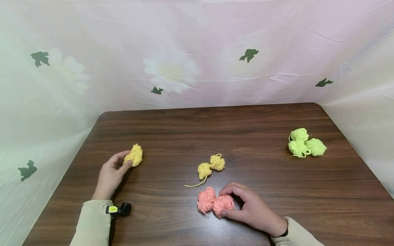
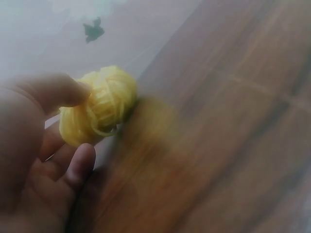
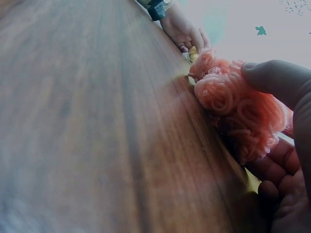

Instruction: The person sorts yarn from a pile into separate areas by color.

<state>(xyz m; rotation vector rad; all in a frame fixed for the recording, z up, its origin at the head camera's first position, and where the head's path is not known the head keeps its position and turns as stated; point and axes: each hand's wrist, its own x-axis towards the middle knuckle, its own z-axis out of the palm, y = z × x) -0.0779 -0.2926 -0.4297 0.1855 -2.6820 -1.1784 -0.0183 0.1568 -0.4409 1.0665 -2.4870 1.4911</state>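
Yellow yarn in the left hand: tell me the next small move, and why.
Probably the left hand should carry its yellow yarn toward the two yellow yarn balls to its right: those lie apart from it, while the green yarn balls sit clustered.

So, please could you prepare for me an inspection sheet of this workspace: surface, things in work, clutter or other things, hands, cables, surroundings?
Surface: dark wood-grain table.
Things in work: yellow yarn bundle at the left; pink yarn bundle at the near middle.
Clutter or other things: two yellow yarn balls beyond the pink one, with a loose strand; three green yarn balls grouped at the right.
Hands: left hand pinches the yellow yarn bundle; right hand grips the pink yarn bundle.
Cables: nothing seen.
Surroundings: pale cloth behind and at both sides, with flowers and dark green patches.
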